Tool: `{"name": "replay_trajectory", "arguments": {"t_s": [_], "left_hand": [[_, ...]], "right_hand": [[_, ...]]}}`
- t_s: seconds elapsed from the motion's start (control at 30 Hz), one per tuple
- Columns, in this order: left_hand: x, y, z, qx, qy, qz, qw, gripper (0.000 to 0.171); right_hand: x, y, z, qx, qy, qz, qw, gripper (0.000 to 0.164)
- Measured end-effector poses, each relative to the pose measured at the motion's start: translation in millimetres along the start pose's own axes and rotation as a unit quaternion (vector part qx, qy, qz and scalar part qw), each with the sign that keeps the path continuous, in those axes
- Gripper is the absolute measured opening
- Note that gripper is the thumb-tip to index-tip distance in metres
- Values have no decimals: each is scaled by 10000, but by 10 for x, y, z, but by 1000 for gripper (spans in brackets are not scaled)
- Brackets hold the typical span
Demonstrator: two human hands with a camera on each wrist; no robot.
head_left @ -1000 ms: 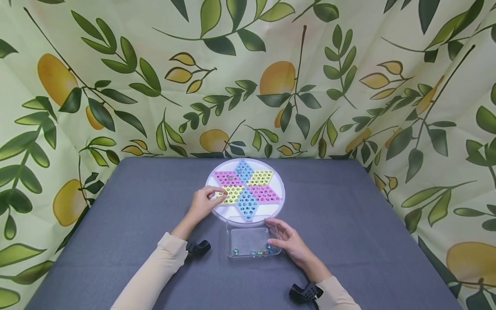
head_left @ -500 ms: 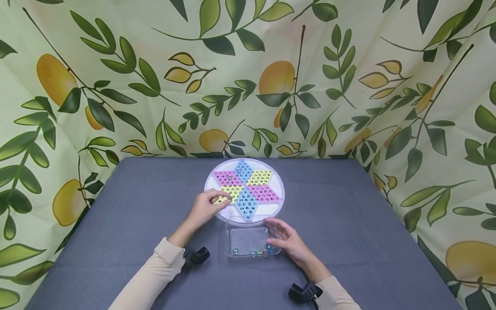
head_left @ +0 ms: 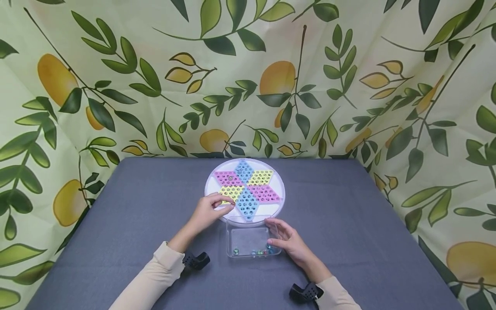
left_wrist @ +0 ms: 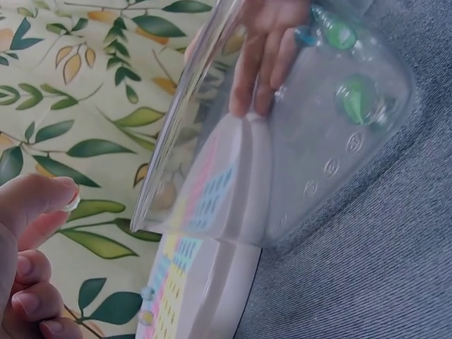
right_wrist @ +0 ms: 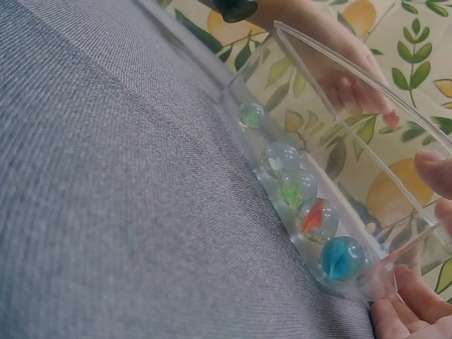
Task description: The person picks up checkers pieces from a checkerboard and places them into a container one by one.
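Head view: left hand (head_left: 207,211) is pinching a marble (head_left: 233,203), thumb and fingertip clamped on it, above or at the near-left edge of the board (head_left: 271,210); cannot tell whether marble and board are touching. Judged step: setting the marble into one of the holes (head_left: 247,204) near those fingers; next move is probably calling for lining up, then loosening the pinch. Right hand (head_left: 290,242) is gripping the clear box (head_left: 248,237) by its side; loose marbles (right_wrist: 344,258) are lying inside, near the thumb. Grey tablecloth (head_left: 329,206) is spreading under both hands; leaf-and-fruit curtain (head_left: 135,26) is hanging beyond the fingers.
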State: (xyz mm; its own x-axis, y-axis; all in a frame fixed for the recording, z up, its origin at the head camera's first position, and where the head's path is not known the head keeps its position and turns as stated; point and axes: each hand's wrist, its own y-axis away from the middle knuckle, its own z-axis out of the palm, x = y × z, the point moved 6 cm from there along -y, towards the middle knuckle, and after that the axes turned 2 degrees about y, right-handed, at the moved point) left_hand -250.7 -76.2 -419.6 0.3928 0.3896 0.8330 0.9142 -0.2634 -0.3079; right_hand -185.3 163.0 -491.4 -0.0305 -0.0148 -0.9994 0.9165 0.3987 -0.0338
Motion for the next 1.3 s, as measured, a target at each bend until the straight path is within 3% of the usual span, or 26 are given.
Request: {"name": "replay_trajectory", "arguments": {"t_s": [0.23, 0.47, 0.77, 1.3], "left_hand": [[49, 73, 62, -273, 36, 239, 9993, 14], [75, 153, 121, -600, 343, 205, 9974, 16], [59, 206, 168, -769, 501, 258, 9954, 18], [13, 259, 225, -921, 308, 277, 9949, 14]], "right_hand": [[18, -5, -9, 94, 27, 298, 9995, 67], [27, -5, -7, 40, 0, 176, 9998, 67], [24, -3, -8, 75, -45, 181, 9998, 69], [29, 13, -23, 241, 58, 483, 9985, 66]]}}
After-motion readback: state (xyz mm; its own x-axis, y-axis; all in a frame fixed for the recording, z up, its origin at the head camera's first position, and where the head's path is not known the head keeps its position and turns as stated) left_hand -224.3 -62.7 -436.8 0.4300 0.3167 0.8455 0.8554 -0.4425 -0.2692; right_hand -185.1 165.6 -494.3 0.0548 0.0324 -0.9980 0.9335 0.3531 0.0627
